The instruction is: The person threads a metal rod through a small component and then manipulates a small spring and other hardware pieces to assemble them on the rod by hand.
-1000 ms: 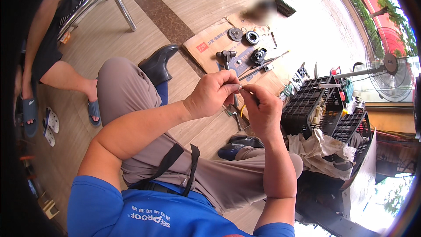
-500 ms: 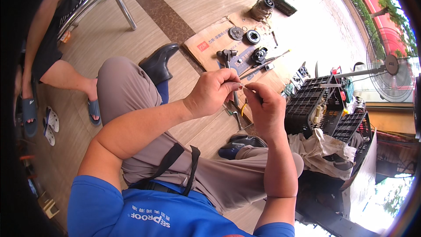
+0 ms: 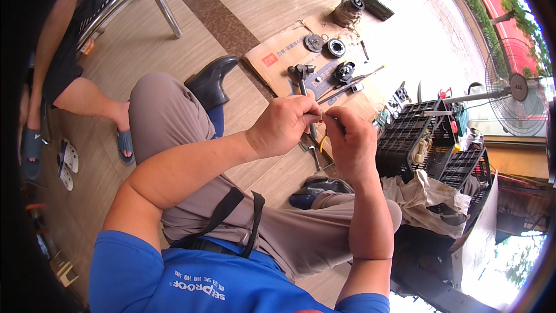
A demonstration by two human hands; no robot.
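Note:
My left hand (image 3: 284, 124) and my right hand (image 3: 350, 142) meet in front of me, fingertips pinched on a tiny shiny part (image 3: 321, 116), too small to name. Behind them a dark hammer-like tool (image 3: 301, 72) lies on a flattened cardboard sheet (image 3: 265, 65), its handle partly hidden by my left hand. Beside it are a round grey disc (image 3: 314, 43), a black ring-shaped part (image 3: 335, 47), a black housing (image 3: 345, 71) and long thin rods (image 3: 365, 78). A bulky cylindrical part (image 3: 348, 13) stands at the sheet's far edge.
At left, another person's bare leg (image 3: 92, 98) is beside a metal chair (image 3: 162, 6) and white clogs (image 3: 68, 162). At right stand black plastic crates (image 3: 417, 133), a cloth bundle (image 3: 428, 203) and a fan (image 3: 509, 87). My boot (image 3: 211, 81) rests left of the cardboard.
My two hands have shifted slightly to the right, staying pinched together at the tiny part. The things on the cardboard have not visibly moved.

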